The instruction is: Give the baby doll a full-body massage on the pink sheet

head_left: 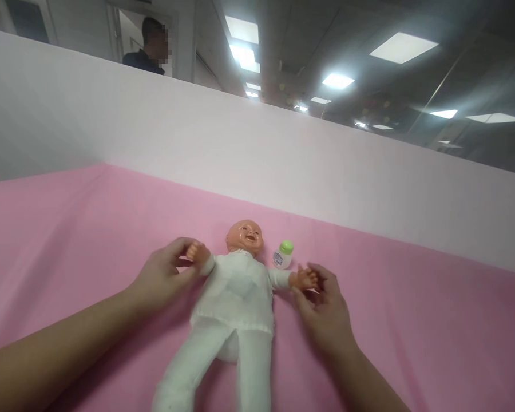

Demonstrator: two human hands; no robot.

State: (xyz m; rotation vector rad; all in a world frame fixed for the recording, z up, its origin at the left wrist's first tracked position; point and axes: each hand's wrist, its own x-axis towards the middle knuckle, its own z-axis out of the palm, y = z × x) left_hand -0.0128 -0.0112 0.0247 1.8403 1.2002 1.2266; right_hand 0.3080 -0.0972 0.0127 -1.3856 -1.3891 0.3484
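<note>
Head view: only cam, looks fwd and down.
Doll (234, 303): lies on its back on the pink cloth (68, 240), head toward the white partition (197, 137), arms out to both sides, legs toward the person. White top and trousers, bare head and hands.
Left hand (165, 274): at the doll's arm on the left of the pic; thumb and fingers curled round the small hand/wrist, pinching it lightly (the doll's fingers poke out above the grip).
Right hand (324, 303): at the doll's other arm; fingertips closed loosely on the tiny hand, thumb under, fingers over. How firm the hold is, can't tell.
Bottle (282, 254): small, white w/ green cap and a label, upright on the cloth just beside the doll's head and shoulder, near the right hand but apart from it.
Bkgd: ceiling lights (401, 47) above the partition; another person (148, 48) behind it at top left, head and shoulders only.
</note>
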